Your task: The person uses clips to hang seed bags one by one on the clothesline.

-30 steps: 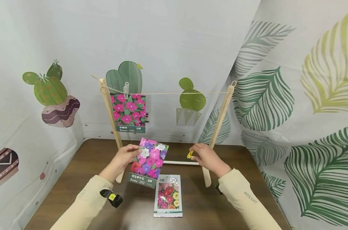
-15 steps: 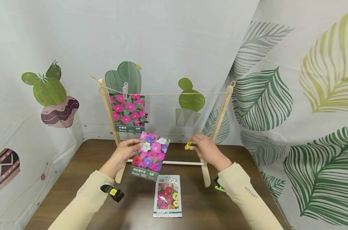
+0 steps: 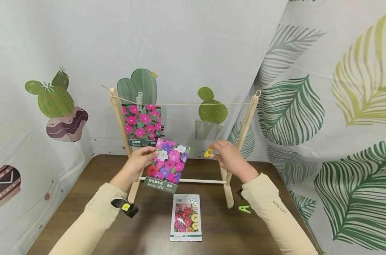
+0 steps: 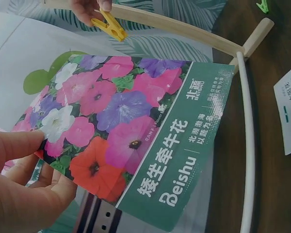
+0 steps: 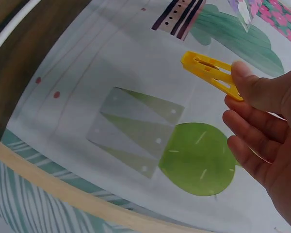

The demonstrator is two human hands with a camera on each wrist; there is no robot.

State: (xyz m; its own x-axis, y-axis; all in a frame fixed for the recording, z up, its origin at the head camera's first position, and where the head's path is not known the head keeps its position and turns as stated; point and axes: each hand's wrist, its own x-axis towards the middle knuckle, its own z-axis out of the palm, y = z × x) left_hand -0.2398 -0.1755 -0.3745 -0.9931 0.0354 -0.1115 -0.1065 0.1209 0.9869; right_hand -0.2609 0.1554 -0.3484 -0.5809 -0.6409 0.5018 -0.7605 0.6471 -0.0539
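My left hand (image 3: 136, 166) pinches the left edge of a seed packet (image 3: 168, 164) printed with pink, purple, white and red flowers; it tilts in the air, its green label band at the bottom. A yellow clothespin (image 5: 211, 73) is held by its handle ends between thumb and fingers of my right hand (image 3: 231, 159), jaw end pointing away. Above both hands a string (image 3: 186, 104) runs between two wooden posts. On its left part hangs another packet (image 3: 143, 122) with magenta flowers, held by a grey-white clothespin (image 3: 139, 101); the raised packet overlaps its lower corner.
A third, white-bordered seed packet (image 3: 185, 217) lies flat on the brown table (image 3: 116, 230). Near the right post (image 3: 244, 138) lies a green clothespin (image 3: 244, 209). A white crossbar (image 3: 199, 181) joins the posts low down. Printed fabric hangs behind.
Both hands have risen toward the string, the left with the flower packet and the right with the yellow clothespin. The green clothespin has come out from behind the right forearm.
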